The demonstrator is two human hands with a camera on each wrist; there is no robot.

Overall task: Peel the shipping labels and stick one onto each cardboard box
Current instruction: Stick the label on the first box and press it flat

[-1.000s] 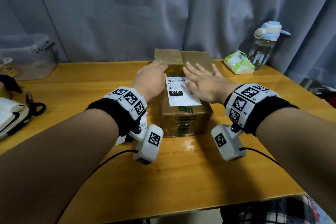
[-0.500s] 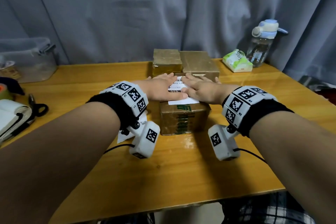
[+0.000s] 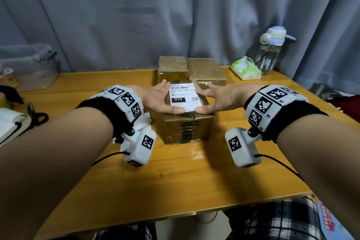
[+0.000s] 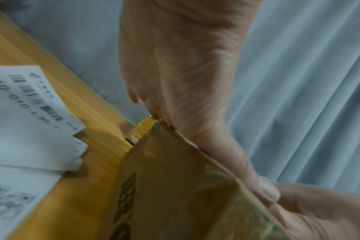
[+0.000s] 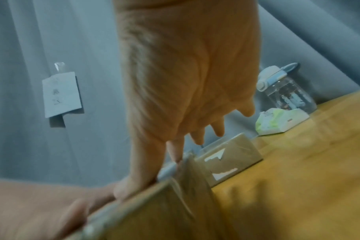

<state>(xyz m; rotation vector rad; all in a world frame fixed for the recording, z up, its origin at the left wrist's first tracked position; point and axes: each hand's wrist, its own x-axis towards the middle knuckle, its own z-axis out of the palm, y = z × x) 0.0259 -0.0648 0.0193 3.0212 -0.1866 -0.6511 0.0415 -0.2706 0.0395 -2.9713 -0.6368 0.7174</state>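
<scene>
A brown cardboard box (image 3: pixel 187 128) stands at the table's middle with a white shipping label (image 3: pixel 185 97) on its top. My left hand (image 3: pixel 162 99) lies flat along the label's left edge, fingers straight, thumb on its near corner. My right hand (image 3: pixel 212 99) mirrors it on the right edge. Two more boxes stand behind: a left box (image 3: pixel 172 66) and a right box (image 3: pixel 206 71), whose front face carries torn white label scraps. Loose labels (image 4: pixel 31 121) lie on the table left of the box, seen in the left wrist view.
A water bottle (image 3: pixel 270 52) and a tissue pack (image 3: pixel 246 68) stand at the back right. A clear plastic container (image 3: pixel 29 66) sits at the back left, with scissors (image 3: pixel 37 117) and a white notebook (image 3: pixel 9 124) near the left edge. A grey curtain hangs behind the table.
Half a second ago both hands met over the middle of the label. They have slid apart to its left and right edges, so the print shows again.
</scene>
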